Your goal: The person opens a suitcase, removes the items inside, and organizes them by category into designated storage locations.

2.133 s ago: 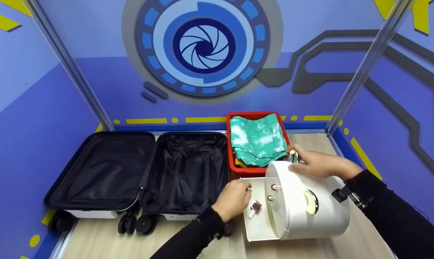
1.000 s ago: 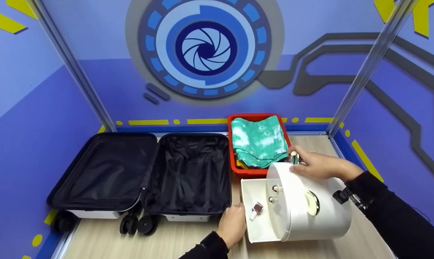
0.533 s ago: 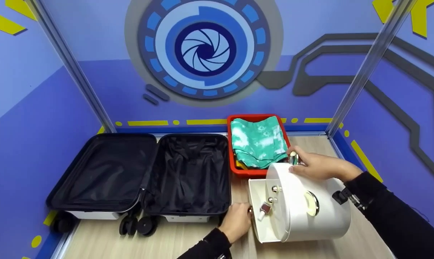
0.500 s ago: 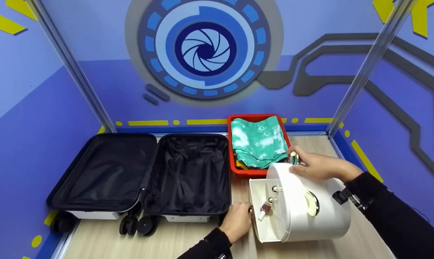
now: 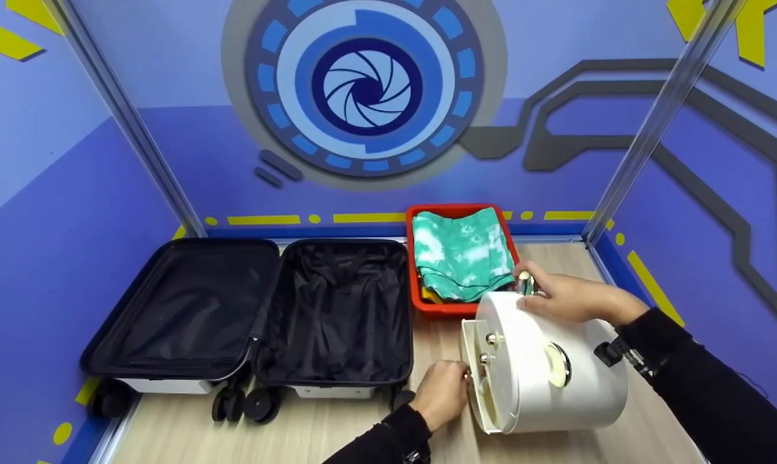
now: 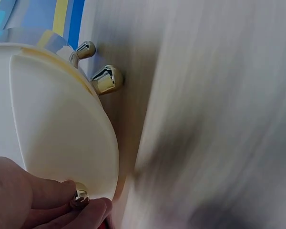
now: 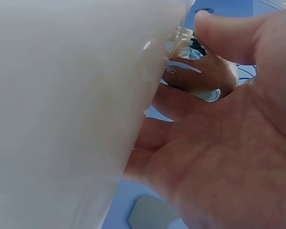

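A white rounded storage box [image 5: 582,399] lies on the tabletop, its shallow drawer [image 6: 66,124] pulled out only slightly on the left. My left hand [image 5: 441,393] pinches the drawer's small gold knob [image 6: 80,196] between thumb and fingers. At the box's upper back edge, my right hand [image 5: 559,293] grips around a shiny metal foot [image 5: 525,282], thumb on the near side and the other fingers partly hidden behind the box in the right wrist view. Two more metal feet [image 5: 491,338] stick out beside the drawer. The drawer's inside is mostly hidden.
A black-lined suitcase [image 5: 337,309] lies spread wide on the left, its wheels [image 5: 261,404] toward me. Behind the box stands a red bin [image 5: 443,310] with folded green-and-white cloth [image 5: 462,254]. Blue printed walls [image 5: 556,187] enclose the tabletop.
My left hand has gone to the drawer's front and moved right, sliding the drawer in. The dark red bottle with a white cap in it has gone out of sight. The right hand stays put.
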Demonstrator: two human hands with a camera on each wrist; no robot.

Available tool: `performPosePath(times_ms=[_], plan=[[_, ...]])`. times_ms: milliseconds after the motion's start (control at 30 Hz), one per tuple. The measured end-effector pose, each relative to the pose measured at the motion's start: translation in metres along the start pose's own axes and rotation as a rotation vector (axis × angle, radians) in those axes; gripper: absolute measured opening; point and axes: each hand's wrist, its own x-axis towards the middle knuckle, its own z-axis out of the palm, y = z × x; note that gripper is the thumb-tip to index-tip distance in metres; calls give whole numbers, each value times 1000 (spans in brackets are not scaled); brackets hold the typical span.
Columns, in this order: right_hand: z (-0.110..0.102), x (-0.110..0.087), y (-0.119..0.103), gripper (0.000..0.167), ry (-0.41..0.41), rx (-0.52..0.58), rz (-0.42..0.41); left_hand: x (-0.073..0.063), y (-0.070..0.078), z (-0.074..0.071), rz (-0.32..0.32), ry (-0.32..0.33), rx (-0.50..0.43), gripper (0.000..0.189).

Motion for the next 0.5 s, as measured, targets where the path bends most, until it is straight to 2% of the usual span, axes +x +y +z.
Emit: performPosePath(times_ms=[133,500], plan=[[0,0,0,48,12,-10,-14,5,5,4,12,0,16,18],[2,1,-1,48,22,-24,-9,12,18,11,-15,-40,130,23]])
